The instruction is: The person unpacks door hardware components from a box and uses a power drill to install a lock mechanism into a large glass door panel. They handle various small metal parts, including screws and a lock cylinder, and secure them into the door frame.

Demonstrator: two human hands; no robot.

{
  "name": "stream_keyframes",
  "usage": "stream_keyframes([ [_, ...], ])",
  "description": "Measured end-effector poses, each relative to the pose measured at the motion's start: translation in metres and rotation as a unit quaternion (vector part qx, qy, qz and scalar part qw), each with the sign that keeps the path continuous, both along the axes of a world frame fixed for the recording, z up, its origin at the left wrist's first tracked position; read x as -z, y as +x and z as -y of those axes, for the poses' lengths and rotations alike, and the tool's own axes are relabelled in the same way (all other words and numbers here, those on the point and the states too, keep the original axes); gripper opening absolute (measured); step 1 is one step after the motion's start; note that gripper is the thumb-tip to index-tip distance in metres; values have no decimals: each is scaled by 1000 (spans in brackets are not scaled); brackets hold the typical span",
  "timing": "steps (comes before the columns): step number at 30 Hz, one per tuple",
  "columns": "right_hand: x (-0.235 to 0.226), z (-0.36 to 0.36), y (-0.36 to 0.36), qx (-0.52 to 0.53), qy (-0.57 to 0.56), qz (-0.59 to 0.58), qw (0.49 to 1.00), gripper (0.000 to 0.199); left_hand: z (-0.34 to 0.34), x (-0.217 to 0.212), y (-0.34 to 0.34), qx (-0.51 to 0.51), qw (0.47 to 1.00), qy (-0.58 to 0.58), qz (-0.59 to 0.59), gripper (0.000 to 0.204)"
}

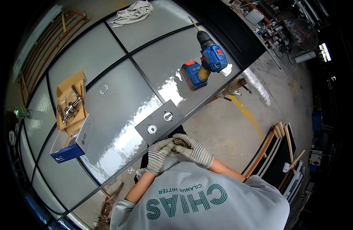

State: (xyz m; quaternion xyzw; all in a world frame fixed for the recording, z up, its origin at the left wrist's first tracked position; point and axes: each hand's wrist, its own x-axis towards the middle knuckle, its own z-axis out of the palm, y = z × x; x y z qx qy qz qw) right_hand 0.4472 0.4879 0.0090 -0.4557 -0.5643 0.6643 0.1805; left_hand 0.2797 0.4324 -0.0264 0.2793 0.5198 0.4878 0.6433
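Observation:
Both of my hands wear striped work gloves and meet in front of my body, just below a grey plate (159, 122) with two cut-out holes. My left hand (159, 155) and my right hand (193, 150) are closed around a small, rounded, brownish metal fitting (180, 143). Fingers cover much of it, so its exact kind cannot be made out. The plate belongs to the edge of a large black-framed glass panel (119, 92). Left on the glass stands an open cardboard box (71, 101) with shiny metal hardware (72, 109) in it.
A blue cordless drill (207, 57) with a long bit lies on the panel's far right. A crumpled cloth (132, 13) rests at the far edge, and a small clear round piece (103, 88) near the box. Wooden and metal strips (276, 149) lean at the right.

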Motion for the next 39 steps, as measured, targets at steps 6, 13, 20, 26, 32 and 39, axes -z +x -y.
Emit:
stream_keyframes([
  [6, 14, -36, 18, -55, 133, 4, 990, 32, -19, 1, 15, -24, 999, 8, -24, 19],
  [13, 24, -115, 51, -136, 106, -19, 985, 28, -69, -26, 63, -153, 988, -19, 18, 16],
  [20, 23, -153, 66, -238, -22, -61, 969, 21, -73, -20, 113, -265, 957, -77, 86, 30],
  [26, 21, -163, 55, -185, -12, -75, 980, 14, -62, -12, 125, -241, 951, -80, 179, 42],
  [32, 33, -157, 41, -217, 19, -50, 975, 14, -67, -26, 124, -195, 966, -112, 128, 39],
  [39, 18, -150, 30, -275, 42, 1, 960, 16, -52, -25, 111, -202, 966, -82, 143, 35],
])
